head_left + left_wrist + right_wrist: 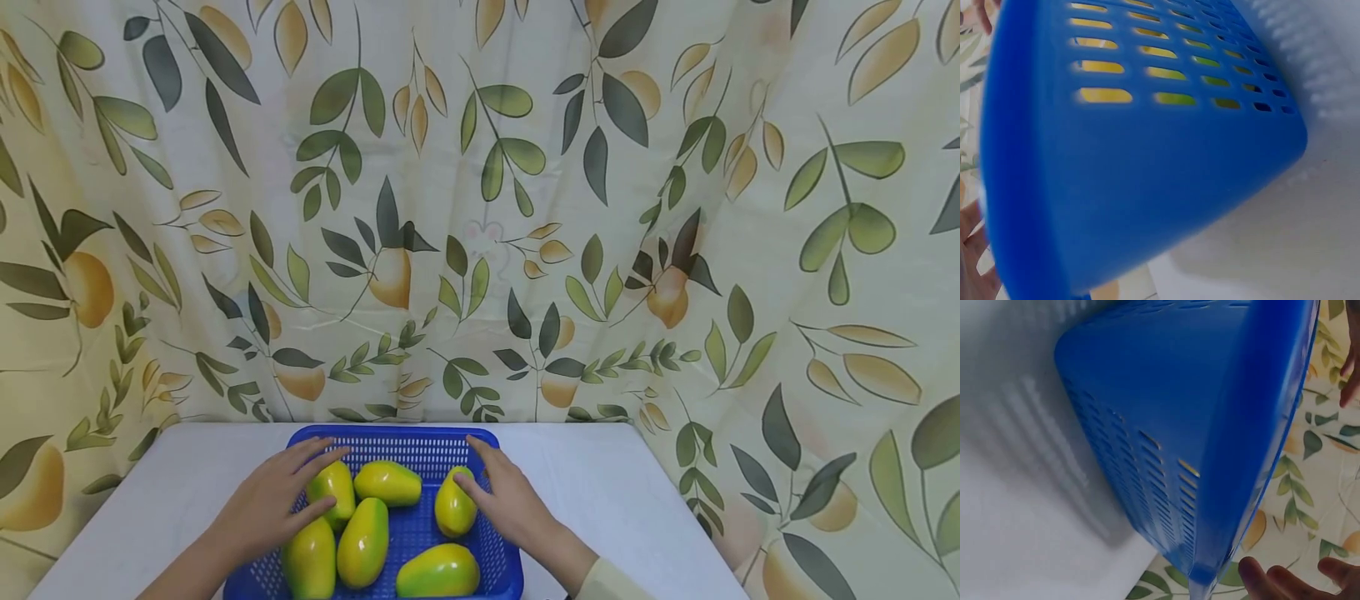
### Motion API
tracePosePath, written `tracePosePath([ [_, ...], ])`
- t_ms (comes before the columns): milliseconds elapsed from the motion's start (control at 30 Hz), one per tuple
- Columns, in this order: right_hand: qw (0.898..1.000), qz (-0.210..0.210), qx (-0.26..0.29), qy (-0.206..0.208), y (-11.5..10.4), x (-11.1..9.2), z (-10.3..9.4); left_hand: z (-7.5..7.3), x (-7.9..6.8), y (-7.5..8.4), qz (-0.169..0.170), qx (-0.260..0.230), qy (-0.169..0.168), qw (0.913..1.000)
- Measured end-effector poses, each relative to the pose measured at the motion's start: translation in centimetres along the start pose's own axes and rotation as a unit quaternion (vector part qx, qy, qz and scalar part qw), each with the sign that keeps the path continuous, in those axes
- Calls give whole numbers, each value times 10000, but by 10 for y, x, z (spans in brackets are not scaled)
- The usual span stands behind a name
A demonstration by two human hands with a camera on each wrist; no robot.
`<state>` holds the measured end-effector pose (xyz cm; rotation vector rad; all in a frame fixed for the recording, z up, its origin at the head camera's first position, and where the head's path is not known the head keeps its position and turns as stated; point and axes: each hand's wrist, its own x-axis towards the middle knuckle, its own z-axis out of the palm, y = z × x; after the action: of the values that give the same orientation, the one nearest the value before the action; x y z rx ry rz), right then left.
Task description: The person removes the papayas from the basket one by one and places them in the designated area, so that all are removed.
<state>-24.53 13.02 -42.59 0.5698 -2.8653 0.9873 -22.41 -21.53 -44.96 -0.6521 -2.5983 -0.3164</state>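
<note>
Hovering, fingers apart: left hand (272, 493), right hand (513, 500); partly hiding basket (411, 527); six fruits (363, 543) inside; curtain (480, 208) behind

Backdrop: leaf-print curtain (480, 250), pale, lightly creased | before it: white tabletop (615, 508)

The left hand (279, 498) partly hides the far-left fruit (339, 485); the head view's lower edge crops the blue basket (411, 523).

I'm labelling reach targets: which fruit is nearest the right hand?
In the head view, the fruit toward the far right of the basket, partly hidden by the right hand; no other lies so close.
</note>
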Motion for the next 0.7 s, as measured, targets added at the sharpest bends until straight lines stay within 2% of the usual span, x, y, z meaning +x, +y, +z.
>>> tracePosePath([
  [200,9994,234,258,-41,-2,0,4,3,-7,-8,-167,-74,217,9996],
  [500,9975,485,513,-62,-3,2,13,3,-21,-13,-770,-260,187,9965],
  [700,9969,592,510,23,-6,2,16,3,-27,-21,-1222,-323,19,9920],
])
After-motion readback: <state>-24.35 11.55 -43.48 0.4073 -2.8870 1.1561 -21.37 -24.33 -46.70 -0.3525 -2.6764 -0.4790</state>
